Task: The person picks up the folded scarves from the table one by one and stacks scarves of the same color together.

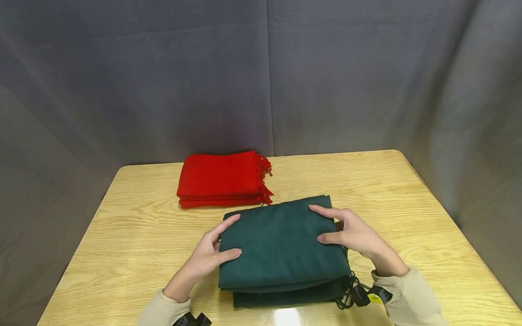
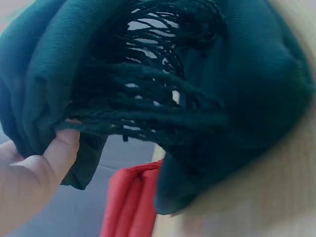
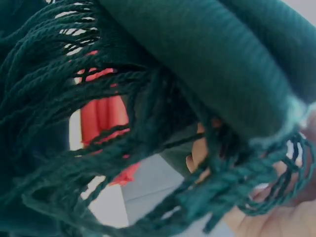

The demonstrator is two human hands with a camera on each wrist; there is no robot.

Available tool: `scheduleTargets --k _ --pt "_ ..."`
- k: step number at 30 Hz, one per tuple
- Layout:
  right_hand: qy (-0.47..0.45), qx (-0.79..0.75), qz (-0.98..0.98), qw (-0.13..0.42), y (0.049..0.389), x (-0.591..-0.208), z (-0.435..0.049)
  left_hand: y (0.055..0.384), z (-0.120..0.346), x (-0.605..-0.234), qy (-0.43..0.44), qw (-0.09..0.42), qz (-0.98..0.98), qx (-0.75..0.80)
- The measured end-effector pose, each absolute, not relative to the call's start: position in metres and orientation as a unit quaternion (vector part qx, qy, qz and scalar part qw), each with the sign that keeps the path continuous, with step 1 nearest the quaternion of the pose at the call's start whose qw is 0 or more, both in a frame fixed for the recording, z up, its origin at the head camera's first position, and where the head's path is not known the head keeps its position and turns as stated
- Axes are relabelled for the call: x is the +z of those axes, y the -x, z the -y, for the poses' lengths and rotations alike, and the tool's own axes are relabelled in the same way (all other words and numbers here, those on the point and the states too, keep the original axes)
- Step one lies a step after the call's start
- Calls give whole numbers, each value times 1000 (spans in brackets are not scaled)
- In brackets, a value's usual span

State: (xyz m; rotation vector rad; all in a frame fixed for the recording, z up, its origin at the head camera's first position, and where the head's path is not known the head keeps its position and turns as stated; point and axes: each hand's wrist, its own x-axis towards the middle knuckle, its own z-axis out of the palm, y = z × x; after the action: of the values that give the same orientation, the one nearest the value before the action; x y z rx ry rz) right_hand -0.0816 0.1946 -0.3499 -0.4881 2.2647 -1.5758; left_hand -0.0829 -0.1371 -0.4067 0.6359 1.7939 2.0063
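Observation:
A dark green fringed scarf [image 1: 281, 249], folded into a rectangle, is between my two hands in front of me. My left hand [image 1: 210, 249] grips its left side, thumb on top and other fingers partly under the cloth. At the right side my right hand [image 1: 350, 231] holds it the same way, with some fingers hidden beneath. The upper layers are raised off a lower layer [image 1: 285, 296] of the same cloth. Dark green fringe [image 3: 163, 108] hangs between the layers in the right wrist view. The left wrist view also shows fringe [image 2: 143, 98] stretching between folds.
A folded red scarf [image 1: 220, 176] with fringe on its right lies at the back of the wooden table [image 1: 130, 235]. Grey curtain [image 1: 195, 90] hangs behind the table and at both sides. Black wrist devices [image 1: 360, 295] sit close to the scarf's near right corner.

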Motion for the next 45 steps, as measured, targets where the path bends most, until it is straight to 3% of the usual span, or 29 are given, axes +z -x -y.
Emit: scheduleTargets --k 9,17,31,42,45 --pt "162 -575 -785 166 78 -381 -202 86 131 -431 -187 185 -686 678" --pt "157 -552 -804 157 77 -410 -205 88 129 -453 -178 228 -636 715" --pt "164 -548 -798 188 70 -431 -207 84 132 -464 -134 269 -637 709" --pt "160 -484 -849 140 71 -439 -203 86 131 -467 -168 235 -678 676" --pt "157 -491 -844 148 71 -434 -203 86 133 -466 -169 231 -689 666"
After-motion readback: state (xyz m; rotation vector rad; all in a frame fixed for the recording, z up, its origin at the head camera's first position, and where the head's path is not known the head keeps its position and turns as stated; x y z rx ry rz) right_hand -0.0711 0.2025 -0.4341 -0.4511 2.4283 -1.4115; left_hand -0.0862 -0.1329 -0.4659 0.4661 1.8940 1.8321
